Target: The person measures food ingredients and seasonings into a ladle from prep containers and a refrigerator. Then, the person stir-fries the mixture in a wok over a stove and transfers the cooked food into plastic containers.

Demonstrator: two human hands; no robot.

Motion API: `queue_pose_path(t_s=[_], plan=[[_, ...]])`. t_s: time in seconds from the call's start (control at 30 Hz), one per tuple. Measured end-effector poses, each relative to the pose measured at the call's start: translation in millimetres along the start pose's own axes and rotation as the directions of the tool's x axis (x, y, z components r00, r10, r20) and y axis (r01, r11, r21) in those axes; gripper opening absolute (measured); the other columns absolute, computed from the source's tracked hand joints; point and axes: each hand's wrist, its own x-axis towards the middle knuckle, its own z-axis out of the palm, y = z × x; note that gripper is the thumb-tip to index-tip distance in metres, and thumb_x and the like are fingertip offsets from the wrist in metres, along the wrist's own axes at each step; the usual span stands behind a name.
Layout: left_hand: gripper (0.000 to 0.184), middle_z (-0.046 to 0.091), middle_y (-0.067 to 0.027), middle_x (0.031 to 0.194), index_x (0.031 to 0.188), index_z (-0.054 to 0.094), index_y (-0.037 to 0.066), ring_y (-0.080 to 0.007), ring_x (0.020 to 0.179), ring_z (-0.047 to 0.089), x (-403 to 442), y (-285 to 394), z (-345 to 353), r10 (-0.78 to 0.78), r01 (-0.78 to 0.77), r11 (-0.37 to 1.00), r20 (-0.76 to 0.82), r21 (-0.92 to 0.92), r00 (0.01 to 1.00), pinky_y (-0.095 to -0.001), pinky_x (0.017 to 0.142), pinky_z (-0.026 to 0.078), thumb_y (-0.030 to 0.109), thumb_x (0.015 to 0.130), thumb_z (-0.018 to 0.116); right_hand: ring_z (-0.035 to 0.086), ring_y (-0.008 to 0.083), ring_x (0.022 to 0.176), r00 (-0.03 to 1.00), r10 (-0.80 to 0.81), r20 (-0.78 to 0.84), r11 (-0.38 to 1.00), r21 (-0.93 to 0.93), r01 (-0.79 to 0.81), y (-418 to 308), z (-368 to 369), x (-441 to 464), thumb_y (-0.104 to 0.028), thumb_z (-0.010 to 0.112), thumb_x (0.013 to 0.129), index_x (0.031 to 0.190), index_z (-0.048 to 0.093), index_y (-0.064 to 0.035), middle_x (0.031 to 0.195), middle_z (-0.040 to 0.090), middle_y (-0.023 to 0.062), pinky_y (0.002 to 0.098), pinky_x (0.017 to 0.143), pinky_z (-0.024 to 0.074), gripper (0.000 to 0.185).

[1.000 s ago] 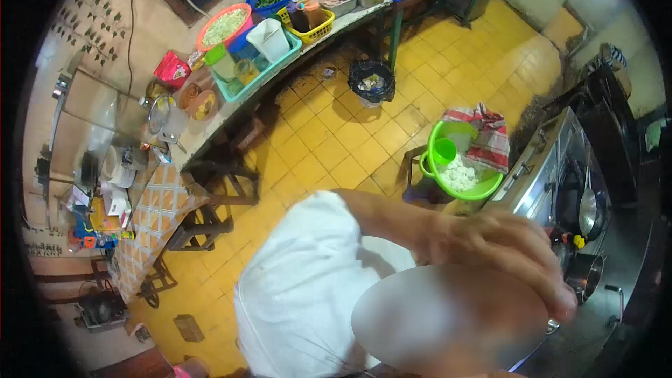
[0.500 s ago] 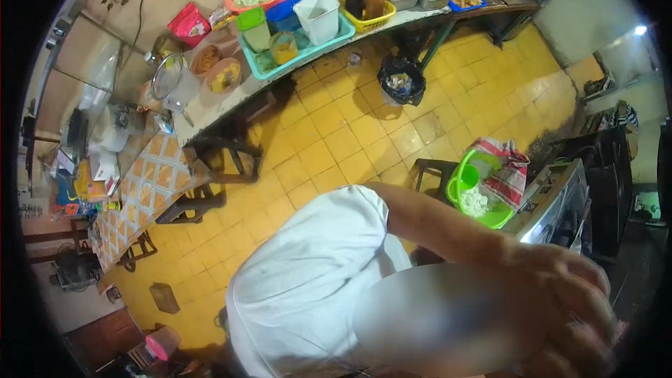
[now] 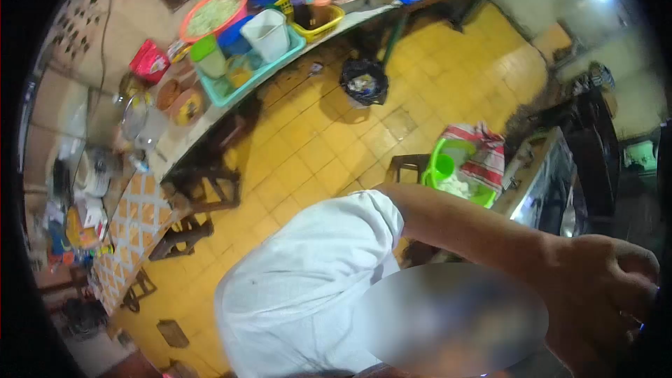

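One hand [image 3: 597,290], now farther right in view

Counter [image 3: 166,148] at left: tray [image 3: 260,78], basket [image 3: 323,32] on it. Bin [image 3: 380,85] on floor [image 3: 301,150], mid-view. Basin [image 3: 479,199] right, beside stove [image 3: 537,178]; cup [image 3: 442,166] in basin, cloth [image 3: 486,166] over rim.

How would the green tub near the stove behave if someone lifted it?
The green tub looks like moulded plastic, so probably fairly stiff. The white pile sits toward one side, so it may tilt unless lifted evenly. The green cup inside seems loose and could slide or tip.
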Motion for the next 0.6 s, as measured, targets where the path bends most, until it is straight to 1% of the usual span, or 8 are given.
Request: queue_pose_path(t_s=[0.07, 0.17, 0.27, 0.37, 0.47, 0.53, 0.57, 0.6], plan=[[0.010, 0.057, 0.0014, 0.095, 0.083, 0.058, 0.019, -0.0220, 0.105, 0.050, -5, 5, 31, 0.026, -0.024, 0.999, 0.053, -0.045, 0.998, -0.0447, 0.076, 0.046, 0.027, 0.083, 0.053, 0.052, 0.0221, 0.057, 0.999, -0.002, -0.036, 1.000, 0.016, 0.002, 10, -13, -2, -0.024, 0.051, 0.084, 0.081, 0.055, -0.0062, 0.065, 0.052, 0.0056, 0.0336, 0.056, 0.0461, 0.018], [0.010, 0.057, 0.0009, 0.096, 0.083, 0.058, 0.018, -0.0230, 0.106, 0.049, -20, 18, 74, 0.020, -0.012, 0.989, 0.052, -0.146, 0.998, -0.0471, 0.080, 0.044, 0.026, 0.082, 0.053, 0.052, 0.0221, 0.056, 0.994, 0.008, -0.105, 0.999, 0.034, -0.005, 29, -38, -10, -0.024, 0.051, 0.084, 0.081, 0.055, -0.0057, 0.064, 0.052, 0.0057, 0.0333, 0.056, 0.0460, 0.018], [0.010, 0.057, 0.0005, 0.096, 0.083, 0.059, 0.018, -0.0239, 0.108, 0.049, -37, 39, 132, 0.037, -0.020, 0.959, 0.052, -0.284, 0.998, -0.0495, 0.083, 0.042, 0.026, 0.081, 0.053, 0.051, 0.0221, 0.056, 0.981, 0.018, -0.194, 0.998, 0.055, -0.008, 51, -62, -21, -0.023, 0.051, 0.085, 0.081, 0.054, -0.0053, 0.064, 0.051, 0.0057, 0.0331, 0.056, 0.0459, 0.019], [0.010, 0.057, 0.0000, 0.097, 0.083, 0.059, 0.018, -0.0248, 0.109, 0.049, -51, 77, 189, 0.026, -0.001, 0.895, 0.049, -0.446, 0.998, -0.0520, 0.087, 0.040, 0.025, 0.080, 0.053, 0.051, 0.0221, 0.055, 0.956, 0.034, -0.291, 0.999, 0.033, -0.025, 71, -78, -41, -0.023, 0.051, 0.085, 0.082, 0.054, -0.0048, 0.063, 0.051, 0.0058, 0.0328, 0.055, 0.0459, 0.019], [0.010, 0.057, -0.0004, 0.097, 0.083, 0.059, 0.017, -0.0258, 0.111, 0.049, -68, 128, 237, 0.001, 0.012, 0.772, 0.020, -0.635, 1.000, -0.0544, 0.090, 0.038, 0.025, 0.079, 0.053, 0.050, 0.0220, 0.055, 0.910, 0.066, -0.410, 0.997, -0.009, -0.076, 84, -83, -60, -0.023, 0.051, 0.085, 0.082, 0.054, -0.0043, 0.063, 0.050, 0.0059, 0.0326, 0.055, 0.0458, 0.019], [0.010, 0.057, -0.0007, 0.098, 0.082, 0.059, 0.017, -0.0264, 0.112, 0.048, -90, 155, 241, 0.017, 0.013, 0.662, 0.032, -0.749, 0.999, -0.0560, 0.093, 0.036, 0.025, 0.078, 0.053, 0.050, 0.0220, 0.054, 0.870, 0.104, -0.482, 0.991, -0.027, -0.133, 87, -80, -74, -0.023, 0.051, 0.085, 0.082, 0.053, -0.0040, 0.062, 0.049, 0.0059, 0.0324, 0.055, 0.0457, 0.019], [0.010, 0.057, -0.0009, 0.098, 0.082, 0.059, 0.017, -0.0267, 0.112, 0.048, -106, 159, 240, 0.054, 0.032, 0.586, 0.078, -0.810, 0.995, -0.0568, 0.094, 0.036, 0.024, 0.078, 0.053, 0.050, 0.0220, 0.054, 0.850, 0.135, -0.509, 0.985, -0.024, -0.171, 80, -75, -78, -0.023, 0.051, 0.085, 0.082, 0.053, -0.0039, 0.062, 0.049, 0.0060, 0.0324, 0.055, 0.0457, 0.019], [0.020, 0.057, -0.0034, 0.109, 0.094, 0.061, 0.015, -0.0252, 0.115, 0.047, -134, 154, 239, 0.120, 0.212, 0.434, 0.290, -0.875, 0.950, -0.0518, 0.094, 0.037, 0.024, 0.079, 0.052, 0.050, 0.0220, 0.054, 0.841, 0.166, -0.515, 0.979, -0.020, -0.205, 70, -70, -79, -0.023, 0.051, 0.085, 0.082, 0.053, -0.0037, 0.062, 0.049, 0.0060, 0.0323, 0.055, 0.0457, 0.019]])
